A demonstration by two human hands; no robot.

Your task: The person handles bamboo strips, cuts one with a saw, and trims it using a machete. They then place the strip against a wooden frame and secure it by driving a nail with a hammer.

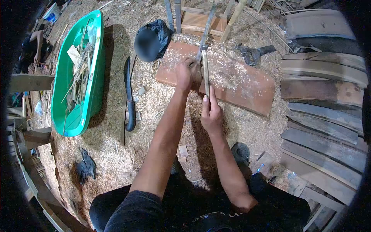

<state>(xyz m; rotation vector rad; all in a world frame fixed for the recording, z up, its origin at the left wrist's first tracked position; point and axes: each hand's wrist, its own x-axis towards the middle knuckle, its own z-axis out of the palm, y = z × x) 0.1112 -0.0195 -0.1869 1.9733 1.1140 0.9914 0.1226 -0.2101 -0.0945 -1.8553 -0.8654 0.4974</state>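
Note:
My right hand (212, 112) is closed around the lower end of a hammer's (206, 69) pale wooden handle. The small dark head points away from me, over a reddish-brown board (247, 89) strewn with shavings. My left hand (184, 73) is a fist above the board's left half, just left of the hammer; what its fingers grip is hidden and blurred. A long, narrow greyish strip (208, 25) runs from beside that fist and the hammer head toward the far side. Left of my forearm, a large knife (128, 87) with a dark handle lies on the ground.
A green plastic tub (100, 50) of wood scraps stands left. A black plastic bag (162, 33) and a wooden frame (199, 21) lie beyond the board. Curved wooden planks (324, 91) line the right side. Another person's arm (37, 46) shows far left. Shavings cover the ground.

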